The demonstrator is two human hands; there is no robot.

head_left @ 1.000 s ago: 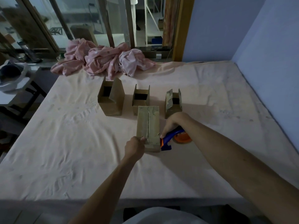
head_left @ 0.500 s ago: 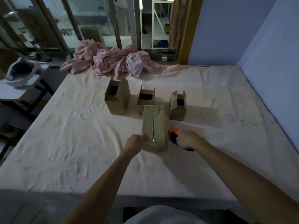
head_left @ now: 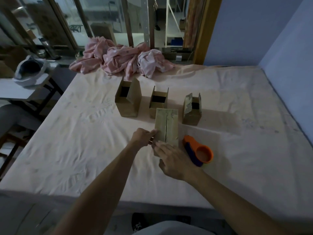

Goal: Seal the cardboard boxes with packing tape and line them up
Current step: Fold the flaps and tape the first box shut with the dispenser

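**Closed box held at the middle of a sheet-covered bed**

A wide bed fills the view under a pale pink-cream sheet, creased and faintly spotted. Blue-violet walls close it in from 1 to 3 o'clock. From 10 to 12 o'clock stand glass doors in brown frames, with a yellow door post beside them. A crumpled heap of pink cloth lies at the bed's far edge at 12 o'clock. At 9 o'clock a white side table on dark legs carries a rounded white-and-dark thing, too dim to name.

The cardboard is matt brown. Three open boxes stand in a row past the centre, flaps upright and insides black. The rightmost has a printed label on one flap. Just in front of them lies the closed box, long and flat-topped, with a seam down its middle and print too small to read.

The left grip holds the box's near left edge, thumb on the cardboard and fingers curled. The right grip is spread with straight fingers over the box's near end and hides it. Blur leaves it unclear whether the fingertips touch.

The tape dispenser, an orange ring on a blue handle, lies on the sheet just beside the box at its 3 o'clock, free of both grips.

Whether tape lies on the seam cannot be made out. Both forearms are cut off at the lower edge.
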